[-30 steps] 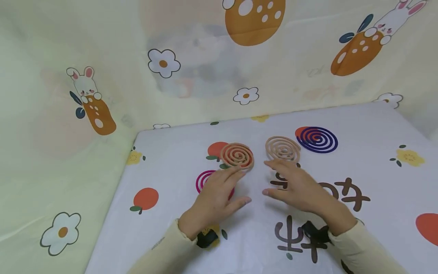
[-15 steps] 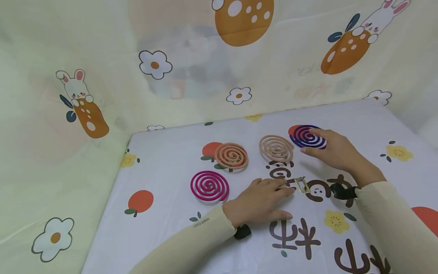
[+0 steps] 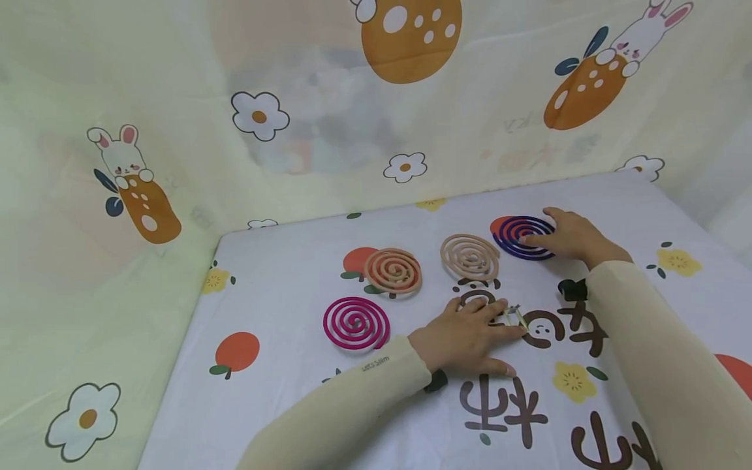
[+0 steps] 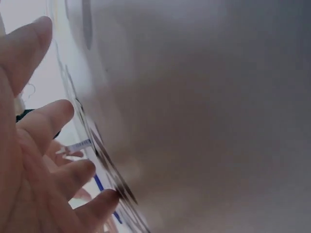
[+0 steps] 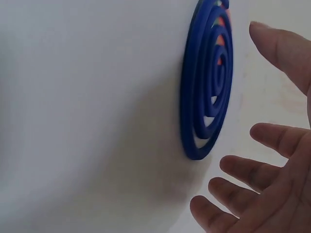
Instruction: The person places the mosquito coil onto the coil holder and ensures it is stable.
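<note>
A dark blue mosquito coil lies flat on the table at the back right. My right hand is at its right edge, one fingertip over the rings. In the right wrist view the fingers are spread beside the blue coil, not closed round it. Farther forward, my left hand lies palm down with fingers spread, fingertips right at a small metal coil stand. The left wrist view shows that stand beyond the straight fingers.
Two tan mosquito coils, the left one and the right one, lie left of the blue coil. A pink coil is nearer the front, behind my left sleeve. A printed cloth wall closes off the table's back.
My left hand has moved right, from over the pink coil to the small stand. The right hand has gone right and back, from the right tan coil to the blue coil.
</note>
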